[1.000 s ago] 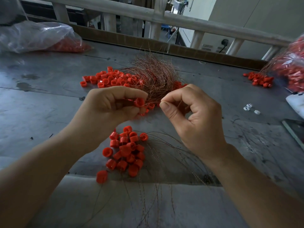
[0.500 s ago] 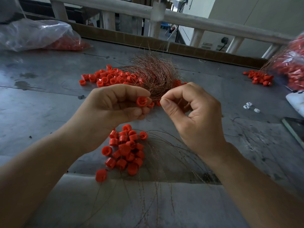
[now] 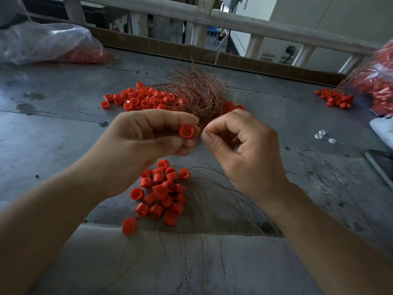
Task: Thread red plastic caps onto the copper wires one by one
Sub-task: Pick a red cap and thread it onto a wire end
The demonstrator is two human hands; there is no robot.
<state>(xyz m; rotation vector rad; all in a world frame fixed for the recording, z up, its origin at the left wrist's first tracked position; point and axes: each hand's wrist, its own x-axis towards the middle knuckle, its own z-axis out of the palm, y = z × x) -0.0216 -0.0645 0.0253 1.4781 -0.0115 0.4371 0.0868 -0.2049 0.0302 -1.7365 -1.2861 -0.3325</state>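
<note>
Turned mouth-on to view now, side-on a second ago: red cap (image 3: 186, 131), likely lined up for a wire end. Clamped at the fingertips of left hand (image 3: 136, 150), held up in front of the copper wires (image 3: 197, 92). Pinches right hand (image 3: 244, 154) thumb to forefinger beside it; cannot tell whether on a wire.

No readable text, label or number anywhere

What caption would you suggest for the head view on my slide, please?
Left hand holds a red cap while right hand pinches copper wires beside it.
</note>
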